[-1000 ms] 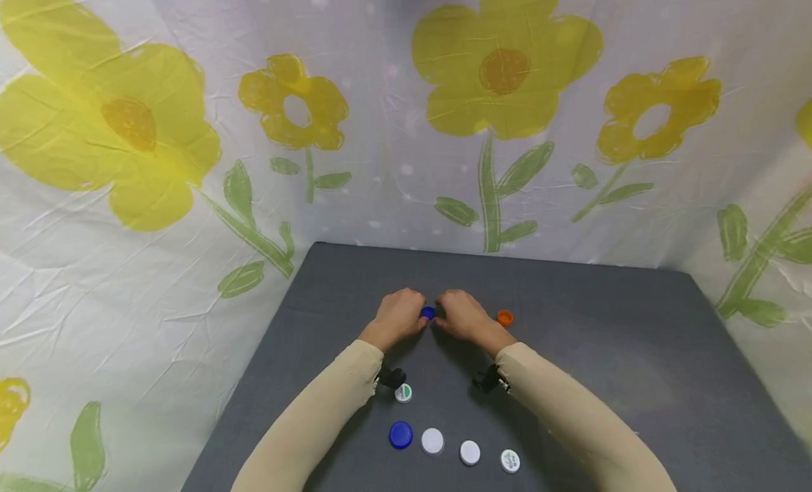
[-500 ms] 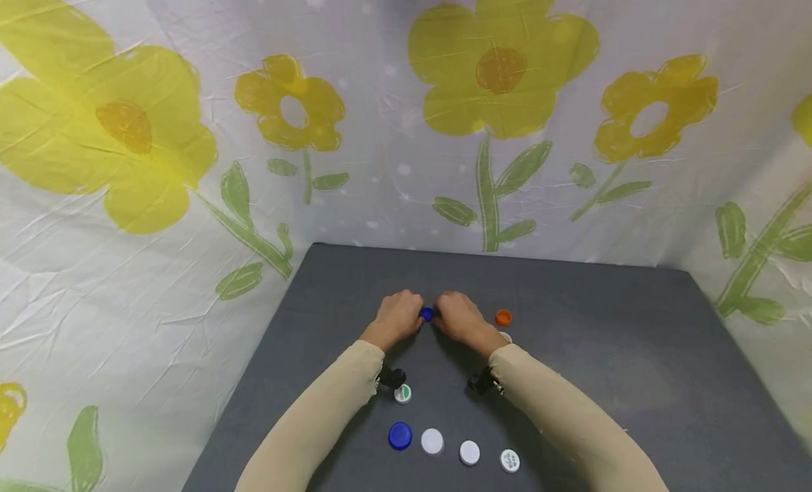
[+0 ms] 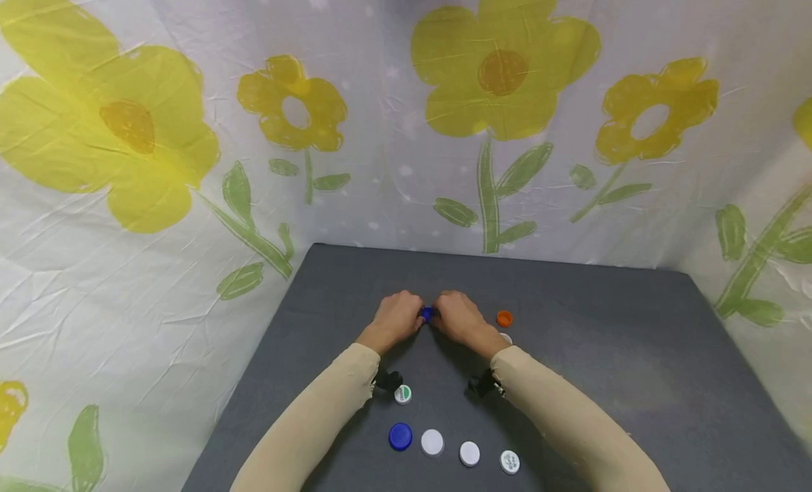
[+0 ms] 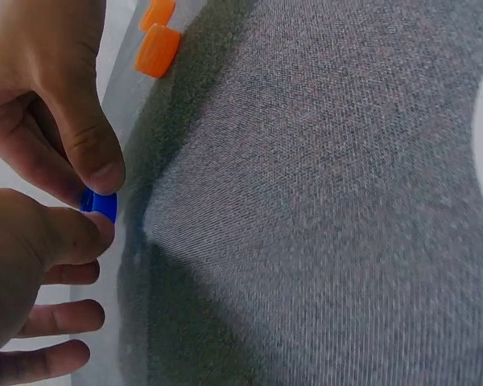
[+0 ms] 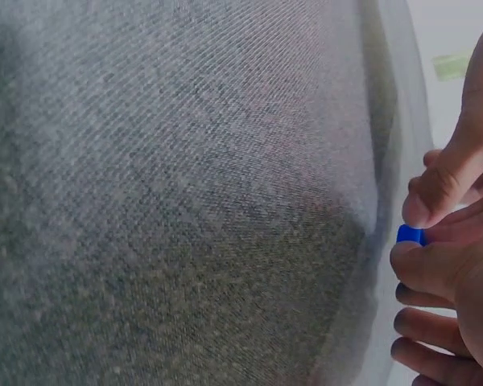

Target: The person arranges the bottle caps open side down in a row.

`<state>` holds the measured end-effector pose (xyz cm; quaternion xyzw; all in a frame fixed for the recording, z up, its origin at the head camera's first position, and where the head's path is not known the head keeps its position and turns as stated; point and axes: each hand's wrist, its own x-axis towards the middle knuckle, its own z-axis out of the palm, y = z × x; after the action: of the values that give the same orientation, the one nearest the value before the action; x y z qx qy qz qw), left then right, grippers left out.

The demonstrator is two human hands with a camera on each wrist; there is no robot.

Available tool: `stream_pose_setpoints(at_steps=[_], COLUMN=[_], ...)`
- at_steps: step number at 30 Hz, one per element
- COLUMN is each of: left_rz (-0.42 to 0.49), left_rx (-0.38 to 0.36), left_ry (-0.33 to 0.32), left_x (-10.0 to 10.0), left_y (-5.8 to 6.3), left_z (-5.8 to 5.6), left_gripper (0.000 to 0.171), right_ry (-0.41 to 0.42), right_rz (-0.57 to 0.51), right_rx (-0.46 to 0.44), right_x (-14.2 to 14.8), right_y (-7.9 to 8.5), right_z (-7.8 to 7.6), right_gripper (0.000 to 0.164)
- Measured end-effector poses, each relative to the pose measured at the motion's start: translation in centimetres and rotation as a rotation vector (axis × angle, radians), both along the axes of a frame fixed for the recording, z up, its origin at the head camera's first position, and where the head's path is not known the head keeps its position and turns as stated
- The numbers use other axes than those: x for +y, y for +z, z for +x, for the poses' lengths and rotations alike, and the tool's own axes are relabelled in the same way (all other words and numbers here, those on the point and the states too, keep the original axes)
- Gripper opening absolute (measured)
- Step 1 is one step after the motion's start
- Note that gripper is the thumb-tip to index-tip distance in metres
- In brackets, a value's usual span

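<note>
A small blue bottle cap [image 3: 427, 314] is held between both hands near the far middle of the grey table. My left hand [image 3: 398, 313] pinches it from the left with thumb and forefinger; the other fingers stick out loosely in the left wrist view. From the right, my right hand [image 3: 458, 316] pinches the same blue cap, its thumb tip right at the rim. In the right wrist view only a sliver of the blue cap [image 5: 409, 234] shows between the thumbs. The fingers hide most of it. An orange cap [image 3: 504, 318] lies just right of the right hand.
A white cap [image 3: 505, 338] peeks out beside the right wrist. Near the left wrist lies a white cap with a green mark [image 3: 402, 394]. Closer in, a large blue cap [image 3: 400, 436] and several white caps [image 3: 433, 443] form a row. A flowered curtain [image 3: 393, 161] encloses the table.
The right hand has shifted slightly left, closing in on the blue cap, and the white cap by its wrist has come into view. The left hand has barely moved.
</note>
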<state>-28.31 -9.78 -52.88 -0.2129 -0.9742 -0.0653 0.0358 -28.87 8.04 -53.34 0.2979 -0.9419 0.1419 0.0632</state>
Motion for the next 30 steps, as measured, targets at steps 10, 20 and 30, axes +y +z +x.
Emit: stream_pose_setpoints(at_steps=[10, 20, 30], left_rz=[0.043, 0.074, 0.106], left_rx=[0.083, 0.147, 0.196], left_ry=[-0.062, -0.112, -0.153], left_x=[-0.8, -0.7, -0.6], left_y=[0.6, 2.4, 4.0], left_z=[0.9, 2.8, 5.1], left_gripper=[0.01, 0.015, 0.025], right_ry=[0.041, 0.043, 0.06], right_rz=[-0.071, -0.116, -0.165], right_rx=[0.077, 0.12, 0.143], right_x=[0.5, 1.3, 2.3], right_y=[1.3, 3.4, 5.1], right_z=[1.7, 4.0, 6.2], right_gripper=[0.012, 0.019, 0.021])
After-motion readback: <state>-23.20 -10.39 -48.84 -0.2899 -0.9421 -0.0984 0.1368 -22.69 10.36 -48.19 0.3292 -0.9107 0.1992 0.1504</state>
